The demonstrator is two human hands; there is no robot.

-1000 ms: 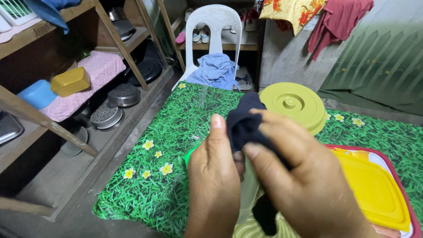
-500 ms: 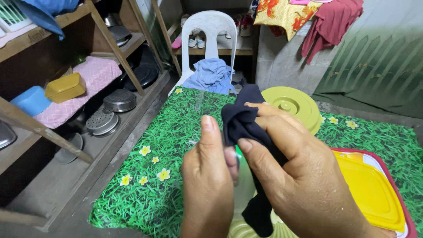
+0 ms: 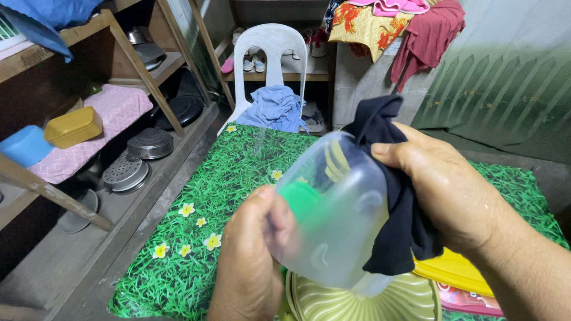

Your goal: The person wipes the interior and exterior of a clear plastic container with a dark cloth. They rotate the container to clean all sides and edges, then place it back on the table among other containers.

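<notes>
- Left hand (image 3: 250,261) grips the clear plastic container (image 3: 333,214) from below-left, fingers curled shut round its near wall, thumb up on the side.
- The container sits tilted in mid-air above the desk (image 3: 220,184), between both hands, with something green showing through its wall by the left grip.
- Right hand (image 3: 452,190) is closed on a dark cloth (image 3: 404,220), pressing it against the container's right side.
- The cloth bunches above the container and hangs down past its right edge, under the right palm.
- Just below the container lies a ribbed olive-green lid (image 3: 363,300); a yellow lid (image 3: 449,267) peeks out to the container's lower right.
- Beyond the container, at the desk's far end, stands a white plastic chair (image 3: 270,47) with blue clothing (image 3: 273,107) on it.
</notes>
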